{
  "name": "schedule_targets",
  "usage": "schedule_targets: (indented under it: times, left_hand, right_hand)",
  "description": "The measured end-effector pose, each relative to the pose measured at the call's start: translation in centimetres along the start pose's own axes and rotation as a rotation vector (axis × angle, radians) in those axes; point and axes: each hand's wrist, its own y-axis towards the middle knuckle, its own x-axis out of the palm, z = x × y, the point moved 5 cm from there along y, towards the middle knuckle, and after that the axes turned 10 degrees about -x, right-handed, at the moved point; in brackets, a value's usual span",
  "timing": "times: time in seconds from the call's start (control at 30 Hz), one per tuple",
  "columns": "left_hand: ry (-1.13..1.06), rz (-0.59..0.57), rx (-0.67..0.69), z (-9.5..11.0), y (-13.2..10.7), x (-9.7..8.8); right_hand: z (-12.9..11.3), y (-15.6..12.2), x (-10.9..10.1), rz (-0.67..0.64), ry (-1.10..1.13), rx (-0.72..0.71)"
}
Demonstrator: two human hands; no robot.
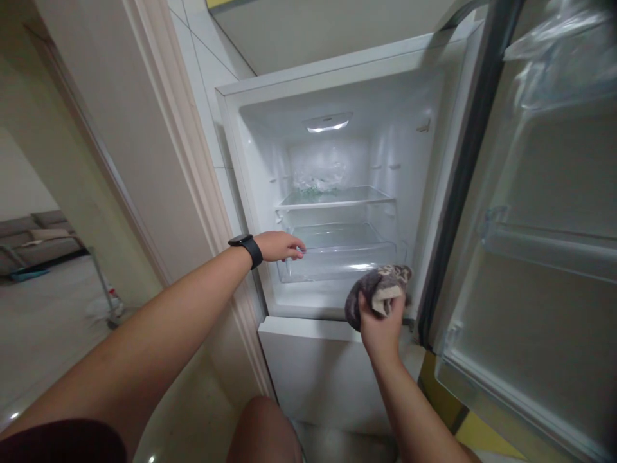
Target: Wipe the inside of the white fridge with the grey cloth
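A white fridge (250, 161) stands open with its inner light on. My left hand (282, 245), a black watch on its wrist, rests on the front left corner of the clear drawer (347, 254), fingers curled over its rim. My right hand (380, 318) is closed around a crumpled grey-brown cloth (378, 286), held at the lower right of the fridge opening, just in front of the drawer. A glass shelf (337, 196) sits above the drawer, with crumpled clear plastic (318, 180) at its back.
The fridge door (544, 257) swings open to the right, with clear door bins and a plastic bag on top. A closed lower compartment (318, 373) is below. A door frame (183, 161) stands left; beyond it a room with a sofa (38, 241).
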Motion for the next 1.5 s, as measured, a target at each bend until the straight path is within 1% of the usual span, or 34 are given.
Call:
schedule_targets:
  times: [0.07,0.1,0.2,0.33,0.43,0.5,0.57,0.67,0.8,0.87,0.93,1.0,1.07,1.13,1.17,1.23,1.3,1.37,1.43,1.5]
  left_hand:
    - [0.012,0.013,0.006,0.6,-0.1,-0.1]
    - [0.016,0.021,0.013,0.9,-0.1,-0.3]
    - [0.015,0.038,0.036,1.8,0.1,-0.6]
    - [0.008,0.030,0.043,1.9,0.9,-1.0]
    - [0.018,0.018,0.050,1.6,1.5,-1.1]
    - [0.033,0.036,0.054,1.6,1.7,-1.3]
    - [0.047,0.064,0.063,1.6,1.7,-1.5]
    - [0.047,0.076,0.076,1.8,1.6,-1.7]
    - [0.014,0.019,0.052,1.8,1.3,-1.6]
    - [-0.002,-0.011,0.033,1.8,1.2,-1.3]
    - [-0.006,-0.011,0.022,1.8,1.1,-1.0]
    - [0.001,0.005,0.018,1.7,1.0,-0.8]
    - [0.012,0.021,0.014,1.8,0.8,-0.6]
    - [0.020,0.035,0.007,1.8,0.6,-0.4]
    - [0.023,0.042,0.000,1.8,0.5,-0.4]
    - [0.046,0.065,-0.019,1.8,0.3,-0.2]
    - [0.085,0.096,-0.040,1.8,0.0,0.1]
    - [0.126,0.131,-0.052,1.9,-0.4,0.7]
    - [0.156,0.159,-0.062,2.0,-1.0,1.7]
    - [0.187,0.190,-0.076,2.1,-1.7,2.8]
  right_hand:
    - [-1.4,1.2,1.3,-0.098,-0.176,-0.154]
    - [-2.0,1.5,2.2,-0.156,-0.257,-0.198]
    - [-3.7,1.4,5.3,-0.317,-0.410,-0.224]
    - [-5.9,-0.8,8.9,-0.468,-0.473,-0.238]
    - [-7.5,-2.8,11.3,-0.627,-0.456,-0.330]
    - [-8.4,-4.0,12.5,-0.745,-0.443,-0.403]
    - [-8.9,-4.8,13.2,-0.828,-0.476,-0.453]
    - [-9.3,-5.6,13.5,-0.892,-0.587,-0.541]
    - [-8.9,-7.0,13.3,-1.004,-0.655,-0.730]
    - [-8.1,-7.2,12.7,-1.016,-0.669,-0.737]
    - [-7.0,-6.8,11.6,-0.989,-0.694,-0.693]
    - [-5.6,-6.0,9.9,-0.940,-0.730,-0.620]
    - [-3.9,-4.9,7.7,-0.868,-0.748,-0.508]
    - [-1.7,-3.8,5.1,-0.751,-0.706,-0.366]
    - [-0.6,-3.4,3.8,-0.694,-0.646,-0.292]
    - [1.9,-3.3,1.3,-0.617,-0.453,-0.118]
    - [4.5,-3.9,-0.8,-0.555,-0.222,0.107]
    - [6.3,-5.0,-2.7,-0.467,-0.003,0.348]
    - [7.0,-6.2,-4.1,-0.384,0.177,0.538]
    - [6.8,-7.2,-5.2,-0.326,0.301,0.665]
